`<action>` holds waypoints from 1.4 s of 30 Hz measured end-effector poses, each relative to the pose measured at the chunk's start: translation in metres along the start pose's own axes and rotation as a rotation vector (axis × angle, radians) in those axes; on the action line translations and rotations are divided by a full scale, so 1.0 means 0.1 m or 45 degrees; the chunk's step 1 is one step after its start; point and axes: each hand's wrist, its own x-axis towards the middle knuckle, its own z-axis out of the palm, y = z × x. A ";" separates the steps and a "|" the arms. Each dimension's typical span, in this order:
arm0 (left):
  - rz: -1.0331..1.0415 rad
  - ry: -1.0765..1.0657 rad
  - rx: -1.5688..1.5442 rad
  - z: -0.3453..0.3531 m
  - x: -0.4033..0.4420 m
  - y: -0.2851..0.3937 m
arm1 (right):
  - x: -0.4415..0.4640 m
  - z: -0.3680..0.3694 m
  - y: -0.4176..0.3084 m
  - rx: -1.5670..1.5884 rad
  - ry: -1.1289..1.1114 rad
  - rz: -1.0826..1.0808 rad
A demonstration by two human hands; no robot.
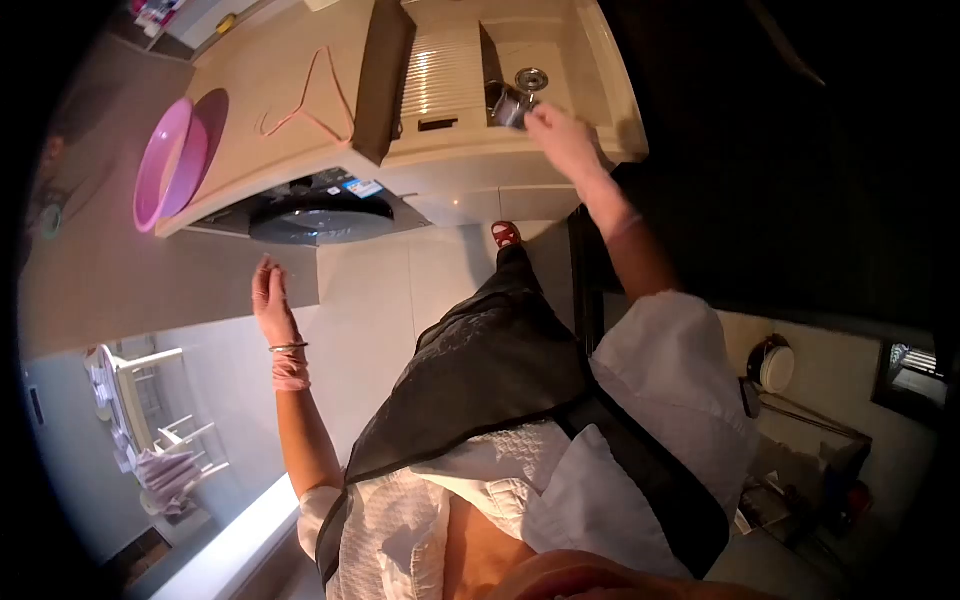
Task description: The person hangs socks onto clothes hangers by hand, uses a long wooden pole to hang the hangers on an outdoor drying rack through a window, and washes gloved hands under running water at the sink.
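My right hand (562,138) reaches over the sink (575,60), its fingers closed on a small dark, shiny cup-like vessel (512,108). The vessel is at the sink's left side, close to the ribbed washboard slope (440,75); motion blurs it a little. Just beyond it lies the round metal drain (531,79). My left hand (270,295), with a bracelet at the wrist, hangs in the air in front of the washing machine (320,220). Its fingers are stretched out and nothing shows in them.
A pink hanger (308,105) lies on the counter (250,80) above the washing machine. At the counter's left edge a pink basin (165,170) leans on its side. Below stretches a pale tiled floor (370,290). A table with white chairs (190,440) stands lower left.
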 end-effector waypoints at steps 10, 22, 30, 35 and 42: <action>0.338 0.285 0.418 0.27 0.22 0.42 | 0.45 0.36 1.03 -0.700 -0.394 0.113; 0.034 0.304 0.118 0.10 -0.85 0.67 | -0.46 0.99 1.81 -0.713 -0.516 0.201; -0.046 0.348 0.130 0.18 -0.95 0.86 | -0.73 0.76 1.64 -0.665 -0.660 0.331; -0.042 0.332 0.114 0.08 -0.93 0.78 | -0.80 0.71 1.80 -0.451 -0.233 0.277; -0.039 0.368 0.308 0.02 -0.97 0.76 | -0.53 0.32 1.39 -1.048 0.134 0.123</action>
